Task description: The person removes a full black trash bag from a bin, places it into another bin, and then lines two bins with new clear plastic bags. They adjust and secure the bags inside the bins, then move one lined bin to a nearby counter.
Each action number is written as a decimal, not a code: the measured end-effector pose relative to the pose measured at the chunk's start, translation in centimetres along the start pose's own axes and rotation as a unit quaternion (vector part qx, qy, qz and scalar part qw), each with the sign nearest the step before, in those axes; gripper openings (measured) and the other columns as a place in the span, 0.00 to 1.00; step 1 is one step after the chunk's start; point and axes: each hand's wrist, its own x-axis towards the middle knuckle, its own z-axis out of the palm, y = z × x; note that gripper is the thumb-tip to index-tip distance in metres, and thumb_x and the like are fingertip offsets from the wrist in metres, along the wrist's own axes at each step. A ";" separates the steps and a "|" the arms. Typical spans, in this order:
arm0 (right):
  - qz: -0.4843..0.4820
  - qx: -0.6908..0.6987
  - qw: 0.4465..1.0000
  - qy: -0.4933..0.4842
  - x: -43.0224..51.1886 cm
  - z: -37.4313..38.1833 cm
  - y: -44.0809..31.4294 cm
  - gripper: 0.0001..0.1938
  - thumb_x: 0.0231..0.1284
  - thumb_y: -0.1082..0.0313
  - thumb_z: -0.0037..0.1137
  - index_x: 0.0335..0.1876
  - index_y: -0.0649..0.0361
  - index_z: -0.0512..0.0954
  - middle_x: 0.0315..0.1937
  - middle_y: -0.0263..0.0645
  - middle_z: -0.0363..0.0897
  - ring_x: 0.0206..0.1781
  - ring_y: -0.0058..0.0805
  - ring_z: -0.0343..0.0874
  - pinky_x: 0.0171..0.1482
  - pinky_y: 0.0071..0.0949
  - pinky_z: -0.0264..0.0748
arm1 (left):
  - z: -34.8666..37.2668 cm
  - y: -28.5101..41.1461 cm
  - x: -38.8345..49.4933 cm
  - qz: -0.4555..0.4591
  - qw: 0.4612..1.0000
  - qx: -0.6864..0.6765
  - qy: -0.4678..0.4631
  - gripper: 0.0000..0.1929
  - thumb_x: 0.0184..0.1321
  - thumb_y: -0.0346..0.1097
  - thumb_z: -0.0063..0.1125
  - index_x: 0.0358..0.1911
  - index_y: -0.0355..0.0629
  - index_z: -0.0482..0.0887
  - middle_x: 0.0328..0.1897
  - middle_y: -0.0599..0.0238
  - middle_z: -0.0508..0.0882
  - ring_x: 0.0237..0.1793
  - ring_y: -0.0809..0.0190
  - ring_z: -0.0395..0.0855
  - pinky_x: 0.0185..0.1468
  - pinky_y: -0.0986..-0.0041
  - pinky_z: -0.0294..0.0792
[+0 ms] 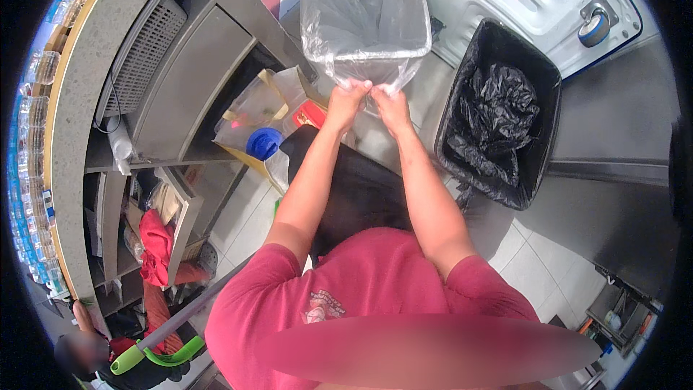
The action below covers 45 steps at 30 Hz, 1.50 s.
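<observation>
A clear plastic bag [368, 21] lines a rectangular bin at the top middle, its film folded over the near rim. My left hand [346, 100] grips bunched film of the bag just below that rim. Close beside it on the right, my right hand [392, 105] pinches another bunch of the same film. The two thumbs are almost touching. Right of my hands stands a black rectangular bin [449, 114] holding a crumpled black plastic bag [501, 108].
At left is a counter with shelves [200, 65] and a plastic basket [141, 43]. A large open bag [254, 100] holds a blue container [263, 143]. A white panel with a caster [594, 30] leans at upper right. Another person [146, 352] is at lower left, near a green-ended pole [178, 325].
</observation>
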 end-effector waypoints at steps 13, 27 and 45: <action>-0.035 0.033 0.999 0.003 -0.3 0.8 -1.6 0.07 0.61 0.67 0.62 0.31 0.59 0.78 0.25 0.26 0.75 0.29 0.15 0.69 0.32 0.23 0.67 | -0.2 -0.5 0.5 0.004 1.000 0.017 0.025 0.12 0.63 0.42 0.63 0.34 0.40 0.83 0.24 0.75 0.77 0.24 0.73 0.69 0.27 0.77 0.62; 0.006 0.030 0.989 0.142 2.0 2.1 0.0 0.06 0.59 0.73 0.48 0.27 0.63 0.75 0.22 0.39 0.76 0.26 0.37 0.76 0.33 0.34 0.73 | -0.3 -2.0 0.6 -0.012 0.971 -0.228 -0.065 0.10 0.70 0.41 0.51 0.33 0.45 0.78 0.29 0.71 0.79 0.35 0.63 0.77 0.51 0.66 0.68; 0.185 0.062 0.981 -0.001 1.4 2.1 -2.0 0.06 0.54 0.71 0.47 0.22 0.57 0.72 0.16 0.31 0.66 0.14 0.24 0.63 0.15 0.28 0.54 | -2.0 -0.4 2.4 0.163 0.892 0.409 -0.104 0.17 0.72 0.43 0.42 0.49 0.38 0.80 0.47 0.41 0.83 0.50 0.40 0.80 0.54 0.55 0.70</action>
